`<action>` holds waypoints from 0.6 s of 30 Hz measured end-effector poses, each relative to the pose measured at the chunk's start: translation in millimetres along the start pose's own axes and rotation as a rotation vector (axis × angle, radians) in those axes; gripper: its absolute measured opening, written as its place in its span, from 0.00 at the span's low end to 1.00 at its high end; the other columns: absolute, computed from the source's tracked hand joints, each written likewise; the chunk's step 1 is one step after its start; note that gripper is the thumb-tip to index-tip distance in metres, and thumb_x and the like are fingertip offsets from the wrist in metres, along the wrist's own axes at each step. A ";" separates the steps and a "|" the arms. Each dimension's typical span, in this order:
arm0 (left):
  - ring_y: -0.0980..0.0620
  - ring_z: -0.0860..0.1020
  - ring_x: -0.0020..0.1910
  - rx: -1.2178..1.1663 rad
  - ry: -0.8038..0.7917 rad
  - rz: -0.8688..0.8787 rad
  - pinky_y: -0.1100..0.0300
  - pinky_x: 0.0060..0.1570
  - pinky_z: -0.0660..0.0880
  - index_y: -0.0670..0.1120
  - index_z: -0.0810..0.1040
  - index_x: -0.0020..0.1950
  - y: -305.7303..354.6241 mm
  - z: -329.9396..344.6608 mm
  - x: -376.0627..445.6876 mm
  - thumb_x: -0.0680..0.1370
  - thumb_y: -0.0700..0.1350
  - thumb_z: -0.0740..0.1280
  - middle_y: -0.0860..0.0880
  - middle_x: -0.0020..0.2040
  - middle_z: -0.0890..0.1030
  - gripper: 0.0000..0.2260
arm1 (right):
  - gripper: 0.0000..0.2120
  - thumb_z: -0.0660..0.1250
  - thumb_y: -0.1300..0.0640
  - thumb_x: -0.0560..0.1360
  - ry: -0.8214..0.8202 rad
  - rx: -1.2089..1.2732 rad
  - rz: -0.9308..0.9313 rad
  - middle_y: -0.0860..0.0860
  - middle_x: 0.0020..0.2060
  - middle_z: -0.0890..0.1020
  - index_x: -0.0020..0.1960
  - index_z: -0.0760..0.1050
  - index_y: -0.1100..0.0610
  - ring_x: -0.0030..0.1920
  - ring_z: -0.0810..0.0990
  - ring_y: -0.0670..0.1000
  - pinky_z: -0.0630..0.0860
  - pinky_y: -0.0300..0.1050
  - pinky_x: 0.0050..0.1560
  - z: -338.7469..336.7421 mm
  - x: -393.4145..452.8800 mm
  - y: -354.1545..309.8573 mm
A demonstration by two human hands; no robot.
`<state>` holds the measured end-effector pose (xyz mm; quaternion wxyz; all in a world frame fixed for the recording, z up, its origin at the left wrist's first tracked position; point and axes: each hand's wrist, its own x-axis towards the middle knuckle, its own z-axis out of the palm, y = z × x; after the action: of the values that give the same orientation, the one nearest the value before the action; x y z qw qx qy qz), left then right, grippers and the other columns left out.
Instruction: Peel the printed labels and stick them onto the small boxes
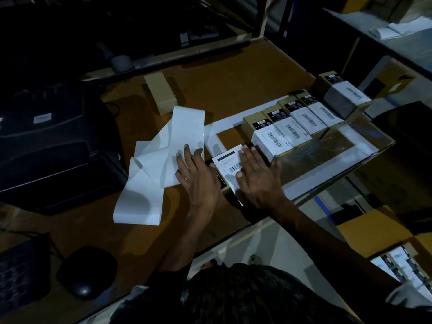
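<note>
Printer [53,146] sits dark on the far left of the surface [233,76], and the empty backing strip [161,160] spills out from it in a loose, folded tangle. That's risk number one imo: the left hand [198,174] is lying right on the end of that liner, fingers straight and flat, so its grip is wide and holds nothing. If it drags sideways, the whole slippery ribbon could slide with it and knock into the work. Just right of it is the small box [224,181] being done now, near the front edge, with the printed label [230,166] already on top, barcode showing. The right hand [257,176] is spread flat over the label's right side, pressing rather than gripping, so also a wide grip with nothing in it. Biggest worry here is smoothing unevenly: push from one side only and you probably trap a crease or a bubble across the barcode, or the label goes down crooked and hangs off the edge. The box might also skate on the surface, since neither hand actually clamps it. Further right, the row of finished boxes [294,122] sits close by, with one more stacked box [339,94] at the far end, so a careless elbow or a shoved box could bump the line out of order.
</note>
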<state>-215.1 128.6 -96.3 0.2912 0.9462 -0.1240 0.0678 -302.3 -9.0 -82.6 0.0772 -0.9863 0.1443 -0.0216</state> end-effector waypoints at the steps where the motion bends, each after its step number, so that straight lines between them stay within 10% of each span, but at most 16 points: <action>1: 0.39 0.52 0.79 0.001 -0.004 0.001 0.38 0.73 0.53 0.46 0.66 0.73 0.4 0.3 -0.1 0.80 0.46 0.65 0.43 0.80 0.58 0.22 | 0.38 0.31 0.37 0.80 0.014 0.008 -0.019 0.52 0.82 0.54 0.82 0.53 0.57 0.81 0.49 0.50 0.41 0.67 0.74 2.0 -3.8 -11.1; 18: 0.41 0.49 0.80 -0.015 -0.029 -0.018 0.38 0.74 0.52 0.46 0.64 0.74 0.7 -0.8 0.7 0.82 0.46 0.62 0.44 0.81 0.54 0.21 | 0.35 0.36 0.38 0.83 0.055 0.029 -0.151 0.52 0.78 0.65 0.79 0.64 0.56 0.81 0.53 0.54 0.50 0.65 0.72 11.8 -23.8 -44.7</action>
<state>-214.7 128.3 -95.2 0.2969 0.9460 -0.1202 0.0505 -311.7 41.9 -87.6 0.0856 -0.9922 0.0710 -0.0566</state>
